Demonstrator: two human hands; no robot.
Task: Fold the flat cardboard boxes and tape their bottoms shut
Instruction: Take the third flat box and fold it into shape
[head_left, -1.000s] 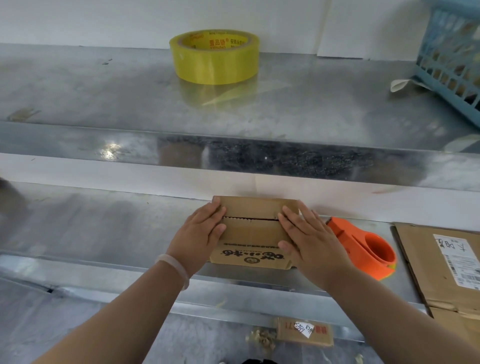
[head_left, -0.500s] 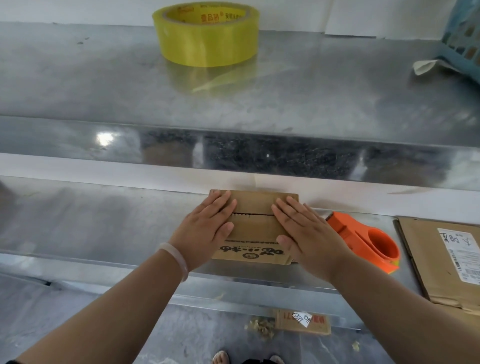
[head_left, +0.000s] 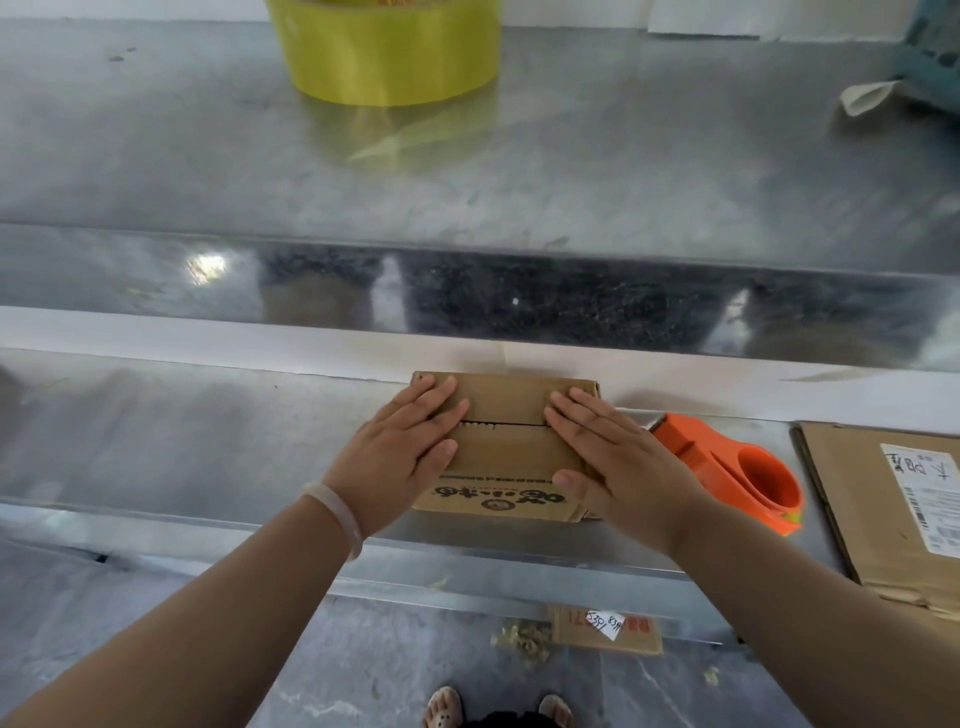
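Note:
A small brown cardboard box (head_left: 501, 452) stands on the lower metal shelf (head_left: 182, 447), its two flaps folded down with a dark seam between them. My left hand (head_left: 405, 457) lies flat on the box's left side, fingers straight across the seam. On the right side my right hand (head_left: 618, 462) presses flat in the same way. An orange tape dispenser (head_left: 737, 473) lies on the shelf just right of my right hand. A large yellow tape roll (head_left: 389, 49) stands on the upper shelf.
Flat cardboard with a white shipping label (head_left: 893, 509) lies at the right end of the lower shelf. A blue basket (head_left: 935, 57) and a paper scrap sit at the upper shelf's right. A cardboard piece (head_left: 608, 629) and debris lie on the floor below, near my feet.
Both hands stay flat on the box flaps and have slid slightly closer over the seam. The camera has tilted down and moved nearer.

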